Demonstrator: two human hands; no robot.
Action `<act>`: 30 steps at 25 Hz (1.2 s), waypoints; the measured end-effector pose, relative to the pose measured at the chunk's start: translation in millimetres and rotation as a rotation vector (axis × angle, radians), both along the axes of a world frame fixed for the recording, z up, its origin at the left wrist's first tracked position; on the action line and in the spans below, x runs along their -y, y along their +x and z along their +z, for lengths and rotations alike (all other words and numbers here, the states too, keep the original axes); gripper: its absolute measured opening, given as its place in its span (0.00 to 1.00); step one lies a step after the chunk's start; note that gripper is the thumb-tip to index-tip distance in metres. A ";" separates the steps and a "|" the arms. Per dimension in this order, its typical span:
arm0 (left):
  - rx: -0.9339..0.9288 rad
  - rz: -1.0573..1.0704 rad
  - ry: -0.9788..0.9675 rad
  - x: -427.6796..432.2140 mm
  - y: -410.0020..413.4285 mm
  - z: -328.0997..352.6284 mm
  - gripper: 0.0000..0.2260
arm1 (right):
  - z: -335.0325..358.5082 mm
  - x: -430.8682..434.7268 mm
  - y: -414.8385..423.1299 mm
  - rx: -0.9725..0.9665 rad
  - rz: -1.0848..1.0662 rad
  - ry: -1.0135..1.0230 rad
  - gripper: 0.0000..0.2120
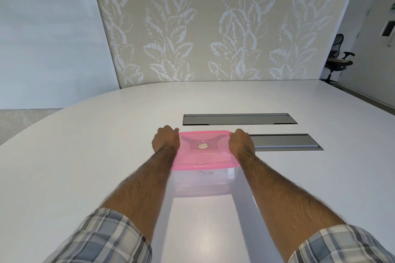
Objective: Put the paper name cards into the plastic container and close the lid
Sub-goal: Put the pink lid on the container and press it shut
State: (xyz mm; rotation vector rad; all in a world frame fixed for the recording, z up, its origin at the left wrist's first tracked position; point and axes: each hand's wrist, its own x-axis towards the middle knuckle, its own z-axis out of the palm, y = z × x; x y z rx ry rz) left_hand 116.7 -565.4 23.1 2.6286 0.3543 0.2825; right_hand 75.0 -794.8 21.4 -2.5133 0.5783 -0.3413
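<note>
Your left hand (165, 139) and your right hand (241, 142) sit at the two short ends of a translucent pink rectangular plastic lid (205, 157). Each hand has its fingers curled down over the lid's edge near a far corner, knuckles up, so both hands have hold of the lid from opposite sides. How far the fingertips reach under the rim is hidden by the backs of your hands.

The lid lies flat on top of a clear rectangular plastic container (201, 184) and covers its whole opening. You cannot tell from here whether it has snapped down all round. A small round sticker (203, 146) sits at the middle of the lid. Some dark handwriting (205, 173) shows at the container's near wall, just under the lid's rim. Whether it is on a card inside or on the wall itself cannot be told.

The container stands on a white oval table (85, 156), straight ahead of you between your forearms. Just beyond it lie two long grey metal slots (239, 119) set into the tabletop, the nearer one (286, 142) just beside your right hand. Your plaid sleeves (102, 239) are pushed up above the elbows. Behind the table stands a leaf-patterned wall (213, 28), with a black office chair (337, 57) off to the right.
</note>
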 end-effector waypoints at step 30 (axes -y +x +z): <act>-0.076 -0.256 0.175 -9.2 40.0 3.6 0.19 | 3.7 11.5 40.6 -0.019 0.032 0.230 0.15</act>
